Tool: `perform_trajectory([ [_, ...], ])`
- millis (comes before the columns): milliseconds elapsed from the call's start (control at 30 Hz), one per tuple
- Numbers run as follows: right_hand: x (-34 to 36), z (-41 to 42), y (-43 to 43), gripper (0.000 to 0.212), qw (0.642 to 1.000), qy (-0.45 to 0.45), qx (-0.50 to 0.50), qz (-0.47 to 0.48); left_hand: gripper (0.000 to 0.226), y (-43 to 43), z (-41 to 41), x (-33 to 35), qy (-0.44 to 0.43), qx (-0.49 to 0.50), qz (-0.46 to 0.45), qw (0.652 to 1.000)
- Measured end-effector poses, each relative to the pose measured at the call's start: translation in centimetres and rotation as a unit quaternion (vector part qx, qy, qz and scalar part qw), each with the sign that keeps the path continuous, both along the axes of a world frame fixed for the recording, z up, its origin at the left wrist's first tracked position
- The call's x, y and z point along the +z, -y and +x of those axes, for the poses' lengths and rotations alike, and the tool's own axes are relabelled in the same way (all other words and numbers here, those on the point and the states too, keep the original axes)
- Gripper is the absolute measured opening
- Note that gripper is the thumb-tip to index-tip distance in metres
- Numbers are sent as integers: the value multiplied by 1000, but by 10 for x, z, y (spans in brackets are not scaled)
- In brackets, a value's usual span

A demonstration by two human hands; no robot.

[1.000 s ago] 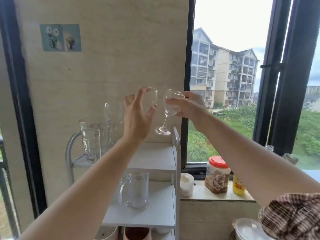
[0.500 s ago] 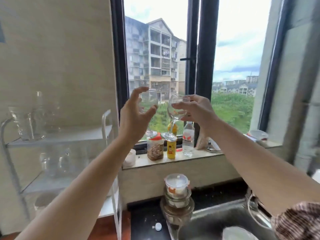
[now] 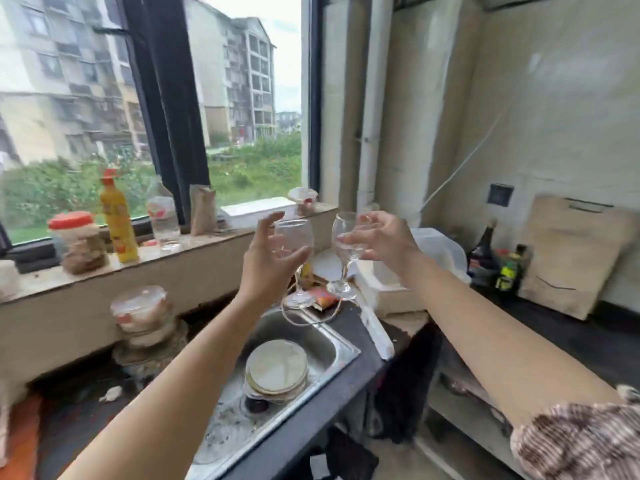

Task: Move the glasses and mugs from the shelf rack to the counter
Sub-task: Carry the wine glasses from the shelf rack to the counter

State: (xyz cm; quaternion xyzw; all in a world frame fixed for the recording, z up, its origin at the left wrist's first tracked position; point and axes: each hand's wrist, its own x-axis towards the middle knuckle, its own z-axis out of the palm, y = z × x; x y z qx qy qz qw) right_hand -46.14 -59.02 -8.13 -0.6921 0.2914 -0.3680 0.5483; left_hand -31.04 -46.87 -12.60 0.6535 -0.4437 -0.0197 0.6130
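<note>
Two clear stemmed wine glasses are held up in the air above the far end of the sink. My left hand [image 3: 266, 265] grips the bowl of the left wine glass [image 3: 294, 237], whose foot hangs near the sink's far rim. My right hand [image 3: 381, 240] holds the bowl of the right wine glass [image 3: 344, 237], its stem and foot dangling over the clutter beyond the sink. Both glasses are upright and look empty. The shelf rack is out of view. The dark counter [image 3: 571, 327] stretches along the right wall.
A steel sink [image 3: 332, 341] below holds stacked plates [image 3: 277, 368]. The window sill carries a red-lidded jar [image 3: 78, 240], a yellow bottle [image 3: 117, 220] and a clear bottle [image 3: 162, 216]. White foam boxes [image 3: 388, 289], dark sauce bottles [image 3: 483, 254] and a leaning cutting board [image 3: 568, 254] sit on the counter.
My view has swung right from the shelf rack, past the window, to the sink and counter. Both hands carried the wine glasses along, still raised side by side.
</note>
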Motion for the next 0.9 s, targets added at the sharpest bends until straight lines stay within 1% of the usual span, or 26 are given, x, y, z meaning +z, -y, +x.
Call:
perform_trajectory([
  [67,-5,-46,24,49,999,-14,-48,6,66,37,-35,-8,-12,-51,11,999],
  [167,-15,-113,58,53,993,-25,-111,12,69,93,-87,-15,-27,-123,24,992],
  [367,-35,-231,127,63,973,-41,-227,20,72,206,-190,-30,-43,-256,53,964],
  [467,-45,-282,165,55,961,-53,-269,22,73,262,-236,-39,-36,-303,66,950],
  [567,-54,-328,208,66,948,-72,-310,23,73,319,-282,-48,-13,-349,69,935],
  [767,-73,-408,295,71,920,-117,-370,44,77,429,-366,-68,-6,-419,124,900],
  [900,-91,-459,336,60,901,-126,-411,66,80,482,-420,-80,9,-450,162,878],
])
